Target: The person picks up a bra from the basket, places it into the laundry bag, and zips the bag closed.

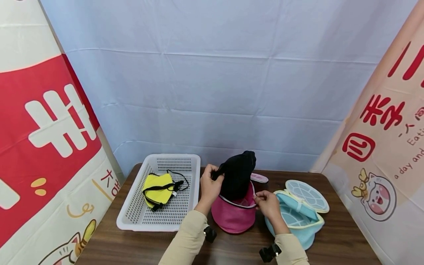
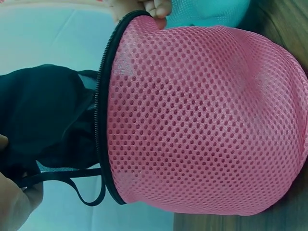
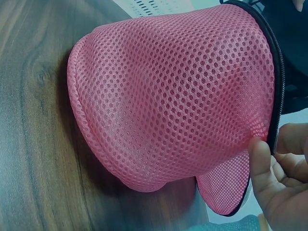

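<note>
The person's left grip (image 1: 211, 187) pinches the black cloth (image 1: 236, 175) at its nine o'clock edge, with a thin strap hanging beneath. The right grip (image 1: 269, 206) pinches the zippered rim of the pink mesh laundry bag (image 1: 233, 219) at three o'clock, thumb against the mesh. The cloth stands up out of the bag's mouth, its lower end inside.

The cloth looks light, limp and hardly fragile; gathering a fold near its top should hold best. The bag seems soft but springy, keeping its round shape, so its firmer zippered rim is the better hold.

The bag rests on the dark wood-grain tabletop (image 1: 344, 243). At three o'clock from it sits a light-blue mesh bag (image 1: 303, 237), lid laid back; toward nine, a white plastic basket (image 1: 149, 227) holds a yellow strapped item (image 1: 159, 187). A pale blue sheet (image 1: 212, 81) hangs at twelve.
</note>
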Tool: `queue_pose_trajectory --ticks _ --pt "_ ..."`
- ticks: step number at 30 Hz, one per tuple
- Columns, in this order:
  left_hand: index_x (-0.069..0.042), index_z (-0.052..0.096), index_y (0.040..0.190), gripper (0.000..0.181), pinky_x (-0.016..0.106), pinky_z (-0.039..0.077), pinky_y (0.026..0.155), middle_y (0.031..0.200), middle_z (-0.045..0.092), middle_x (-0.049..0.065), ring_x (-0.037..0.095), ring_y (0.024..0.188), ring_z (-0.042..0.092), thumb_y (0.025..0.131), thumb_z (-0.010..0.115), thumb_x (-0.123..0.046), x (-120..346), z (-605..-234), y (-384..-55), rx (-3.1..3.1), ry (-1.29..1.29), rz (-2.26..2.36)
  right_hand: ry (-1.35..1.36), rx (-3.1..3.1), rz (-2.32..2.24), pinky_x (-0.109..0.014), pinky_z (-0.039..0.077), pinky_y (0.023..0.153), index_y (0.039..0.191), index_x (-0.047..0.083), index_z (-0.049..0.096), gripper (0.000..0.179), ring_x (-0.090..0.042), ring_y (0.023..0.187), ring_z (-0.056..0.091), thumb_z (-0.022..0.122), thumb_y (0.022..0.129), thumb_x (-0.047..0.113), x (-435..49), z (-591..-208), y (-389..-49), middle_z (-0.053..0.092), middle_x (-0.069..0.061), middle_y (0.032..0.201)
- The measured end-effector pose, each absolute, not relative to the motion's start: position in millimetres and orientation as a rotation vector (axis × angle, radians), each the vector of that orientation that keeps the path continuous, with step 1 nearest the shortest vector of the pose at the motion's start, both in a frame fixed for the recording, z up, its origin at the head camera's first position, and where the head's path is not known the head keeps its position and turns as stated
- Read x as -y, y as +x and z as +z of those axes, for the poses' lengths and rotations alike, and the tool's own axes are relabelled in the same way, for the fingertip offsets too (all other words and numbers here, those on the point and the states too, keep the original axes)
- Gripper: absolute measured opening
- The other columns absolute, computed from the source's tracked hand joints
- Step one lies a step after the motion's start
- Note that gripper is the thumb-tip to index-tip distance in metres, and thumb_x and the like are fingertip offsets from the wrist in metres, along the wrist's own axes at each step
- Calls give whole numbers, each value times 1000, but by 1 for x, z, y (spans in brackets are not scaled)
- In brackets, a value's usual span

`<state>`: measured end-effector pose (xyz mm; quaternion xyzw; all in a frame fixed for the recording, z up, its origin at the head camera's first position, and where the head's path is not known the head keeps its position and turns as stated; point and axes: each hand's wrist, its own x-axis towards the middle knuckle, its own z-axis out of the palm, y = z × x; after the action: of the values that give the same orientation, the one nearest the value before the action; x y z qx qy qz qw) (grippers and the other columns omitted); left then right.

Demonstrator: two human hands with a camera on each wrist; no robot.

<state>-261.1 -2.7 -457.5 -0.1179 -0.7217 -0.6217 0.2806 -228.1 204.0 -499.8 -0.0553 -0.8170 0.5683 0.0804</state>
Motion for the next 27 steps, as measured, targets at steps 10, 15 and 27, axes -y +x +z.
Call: queue_pose_trajectory --ticks 10,15,27 --pt "-13 54 79 24 33 48 72 88 65 -4 13 83 61 73 68 7 5 -465 -259 1975 -340 -1591 -169 2481 1670 -27 51 51 94 -12 62 14 -16 53 59 62 84 -2 -206 -500 -228 63 -14 75" --pt "-13 56 79 25 31 48 67 84 64 -4 12 76 59 70 69 7 6 -467 -258 1997 -341 -1537 -174 2472 1687 -29 51 51 94 -12 62 14 -15 54 59 62 83 -3 -206 -500 -228 63 -12 74" --pt "-14 58 79 25 30 47 67 83 64 -5 12 75 58 71 71 5 11 -467 -264 2123 -411 -1447 -172 2471 1685 -34 52 53 93 -13 61 13 -16 53 59 62 84 -4 -205 -499 -228 63 -13 74"
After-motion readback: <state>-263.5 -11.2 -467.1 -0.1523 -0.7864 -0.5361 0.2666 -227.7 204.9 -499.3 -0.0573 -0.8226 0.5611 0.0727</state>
